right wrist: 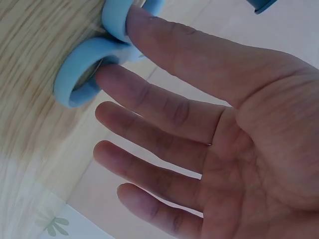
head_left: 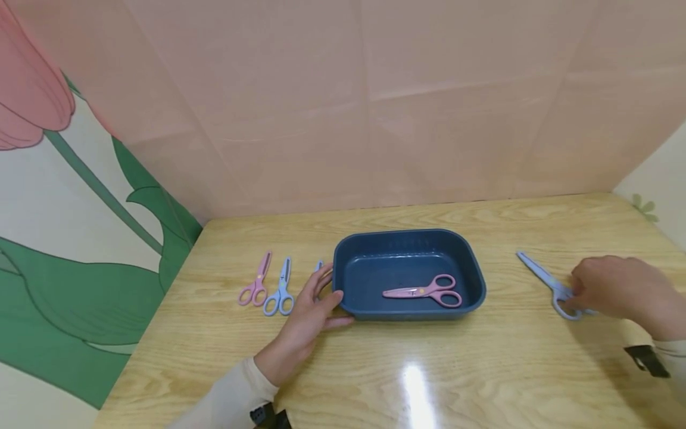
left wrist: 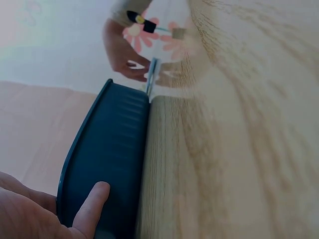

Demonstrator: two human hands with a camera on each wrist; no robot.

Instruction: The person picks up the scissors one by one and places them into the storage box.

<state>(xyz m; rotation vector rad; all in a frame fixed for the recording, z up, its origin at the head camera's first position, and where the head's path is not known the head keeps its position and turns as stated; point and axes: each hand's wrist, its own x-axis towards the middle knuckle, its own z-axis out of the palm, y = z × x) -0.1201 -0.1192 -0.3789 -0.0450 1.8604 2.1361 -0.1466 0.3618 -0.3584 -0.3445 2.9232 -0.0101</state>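
Observation:
A dark blue plastic tray [head_left: 407, 271] stands on the table, with pink scissors [head_left: 423, 291] lying inside near its front wall. My left hand [head_left: 306, 316] grips the tray's left end, with one finger against the outer wall [left wrist: 119, 144] in the left wrist view. Off to the right, my right hand [head_left: 616, 292] pinches blue scissors [head_left: 541, 274] by the handle loops, between thumb and index finger. The right wrist view shows those loops [right wrist: 75, 74] at the fingertips, the other fingers loosely extended. The closed blades point away and left.
Left of the tray lie pink scissors [head_left: 258, 280] and blue scissors [head_left: 281, 289], side by side. Another blue pair [head_left: 319, 266] is mostly hidden behind my left hand. The wood-grain table [head_left: 343, 381] meets a pink-covered wall [head_left: 375, 119] at the back.

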